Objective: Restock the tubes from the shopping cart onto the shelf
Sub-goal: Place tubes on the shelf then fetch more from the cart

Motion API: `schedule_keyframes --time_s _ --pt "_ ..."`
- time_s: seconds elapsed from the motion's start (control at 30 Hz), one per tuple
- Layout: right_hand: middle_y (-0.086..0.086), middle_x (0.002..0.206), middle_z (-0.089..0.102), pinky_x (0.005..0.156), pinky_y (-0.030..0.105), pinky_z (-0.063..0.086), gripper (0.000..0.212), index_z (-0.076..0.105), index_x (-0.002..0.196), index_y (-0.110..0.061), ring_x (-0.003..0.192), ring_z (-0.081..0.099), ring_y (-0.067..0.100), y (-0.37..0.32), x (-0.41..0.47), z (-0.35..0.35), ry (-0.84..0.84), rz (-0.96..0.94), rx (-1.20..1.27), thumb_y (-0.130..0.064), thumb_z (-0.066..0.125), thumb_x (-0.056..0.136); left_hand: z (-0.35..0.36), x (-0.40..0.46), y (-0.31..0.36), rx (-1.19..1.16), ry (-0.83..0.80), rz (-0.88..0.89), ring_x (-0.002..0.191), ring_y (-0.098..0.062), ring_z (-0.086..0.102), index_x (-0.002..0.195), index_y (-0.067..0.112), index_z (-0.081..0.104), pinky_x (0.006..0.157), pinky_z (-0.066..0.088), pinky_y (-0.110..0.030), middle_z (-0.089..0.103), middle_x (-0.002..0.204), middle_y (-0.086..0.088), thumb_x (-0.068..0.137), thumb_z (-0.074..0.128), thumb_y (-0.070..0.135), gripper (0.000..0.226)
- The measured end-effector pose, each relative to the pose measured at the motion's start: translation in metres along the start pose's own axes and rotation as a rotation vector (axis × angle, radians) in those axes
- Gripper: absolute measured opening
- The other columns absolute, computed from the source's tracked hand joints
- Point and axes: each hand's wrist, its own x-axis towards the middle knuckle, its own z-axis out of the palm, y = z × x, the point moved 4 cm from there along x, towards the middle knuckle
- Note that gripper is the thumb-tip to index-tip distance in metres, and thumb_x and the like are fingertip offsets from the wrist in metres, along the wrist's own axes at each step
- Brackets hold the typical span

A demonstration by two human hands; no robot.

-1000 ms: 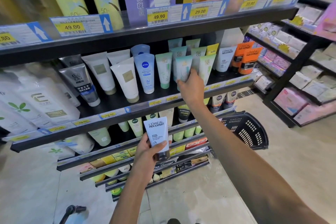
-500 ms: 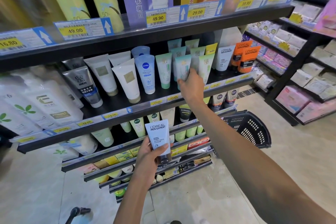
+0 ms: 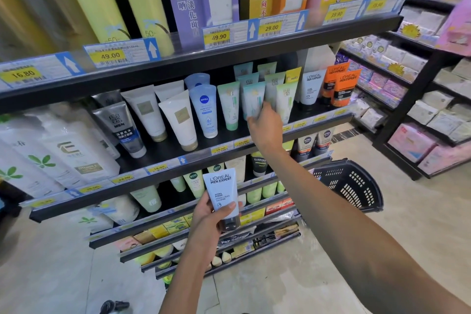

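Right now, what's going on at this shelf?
A person is restocking tubes. The right hand reaches to the middle shelf, fingers on a pale teal tube standing in the row there. The left hand holds a light blue L'Oreal Men Expert tube upright, cap down, below that shelf, not yet placed. A black basket sits behind the right forearm.

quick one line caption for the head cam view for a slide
Right hand sets a pale teal tube on the shelf while the left hand holds a L'Oreal Men Expert tube.
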Motion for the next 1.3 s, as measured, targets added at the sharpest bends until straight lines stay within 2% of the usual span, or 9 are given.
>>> schedule_keyframes --time_s 0.2,0.33,0.53,0.67,0.77,0.93,1.1,1.2,1.3 --pt "0.01 0.119 0.066 0.087 0.046 0.059 0.037 0.051 0.125 -0.009 0.109 0.067 0.03 0.001 -0.019 -0.004 0.01 -0.097 -0.054 -0.015 0.068 0.094 0.007 0.009 0.003 0.003 -0.03 0.003 0.109 -0.036 0.071 0.14 0.015 0.054 0.095 0.057 -0.055 0.07 0.127 -0.015 0.085 0.068 -0.01 0.061" --pt "0.007 0.141 0.059 0.088 0.037 0.054 0.045 0.051 0.143 -0.009 0.111 0.066 0.026 0.011 -0.041 -0.013 -0.01 -0.187 -0.091 -0.02 0.061 0.1 0.019 0.017 0.003 0.004 -0.028 0.008 0.11 -0.038 0.07 0.136 0.016 0.057 0.096 0.055 -0.058 0.071 0.124 -0.014 0.086 0.068 -0.01 0.058" --pt "0.0 0.118 0.068 0.082 0.029 0.051 0.028 0.067 0.126 -0.014 0.107 0.062 0.017 0.063 -0.049 -0.063 0.072 -0.344 -0.11 -0.026 0.058 0.102 0.061 0.026 0.004 0.007 -0.034 0.051 0.113 -0.036 0.069 0.137 0.019 0.054 0.097 0.054 -0.055 0.071 0.126 -0.012 0.082 0.07 -0.009 0.064" --pt "0.0 0.107 0.068 0.079 0.034 0.053 0.022 0.069 0.115 -0.014 0.104 0.06 0.02 0.114 -0.021 -0.099 0.085 -0.377 -0.162 -0.027 0.06 0.101 0.106 0.031 0.004 0.029 -0.032 0.097 0.106 -0.028 0.073 0.135 0.018 0.054 0.088 0.056 -0.046 0.072 0.124 -0.008 0.085 0.066 -0.015 0.062" --pt "0.003 0.109 0.067 0.082 0.037 0.05 0.022 0.068 0.114 -0.013 0.105 0.058 0.025 0.15 0.011 -0.126 0.09 -0.368 -0.213 -0.027 0.061 0.1 0.147 0.036 0.002 0.057 -0.022 0.145 0.113 -0.029 0.07 0.131 0.021 0.057 0.088 0.056 -0.045 0.074 0.122 -0.004 0.085 0.066 -0.015 0.06" --pt "0.01 0.116 0.066 0.089 0.043 0.051 0.027 0.068 0.118 -0.009 0.112 0.055 0.033 0.197 0.061 -0.158 0.08 -0.381 -0.293 -0.024 0.065 0.096 0.218 0.054 0.002 0.106 0.007 0.259 0.117 -0.017 0.067 0.126 0.026 0.06 0.101 0.054 -0.05 0.074 0.122 0.005 0.084 0.072 -0.013 0.059" --pt "0.012 0.126 0.065 0.102 0.041 0.048 0.033 0.067 0.126 -0.007 0.122 0.052 0.031 0.213 0.083 -0.17 0.004 -0.465 -0.312 -0.021 0.066 0.096 0.268 0.08 0.01 0.151 0.098 0.354 0.114 -0.014 0.068 0.123 0.027 0.059 0.096 0.057 -0.041 0.073 0.122 0.004 0.081 0.078 -0.008 0.058" --pt "0.01 0.127 0.065 0.103 0.04 0.048 0.032 0.067 0.127 -0.008 0.122 0.051 0.029 0.217 0.088 -0.172 -0.032 -0.505 -0.314 -0.022 0.064 0.098 0.293 0.093 0.018 0.186 0.119 0.412 0.115 -0.015 0.068 0.127 0.019 0.055 0.092 0.058 -0.034 0.072 0.123 0.0 0.08 0.08 -0.006 0.059" --pt "0.01 0.124 0.065 0.101 0.04 0.046 0.03 0.068 0.124 -0.007 0.12 0.051 0.031 0.218 0.093 -0.173 -0.046 -0.533 -0.303 -0.018 0.064 0.096 0.314 0.109 0.026 0.225 0.122 0.466 0.112 -0.012 0.068 0.123 0.024 0.057 0.093 0.058 -0.034 0.072 0.122 0.002 0.081 0.08 -0.002 0.055"
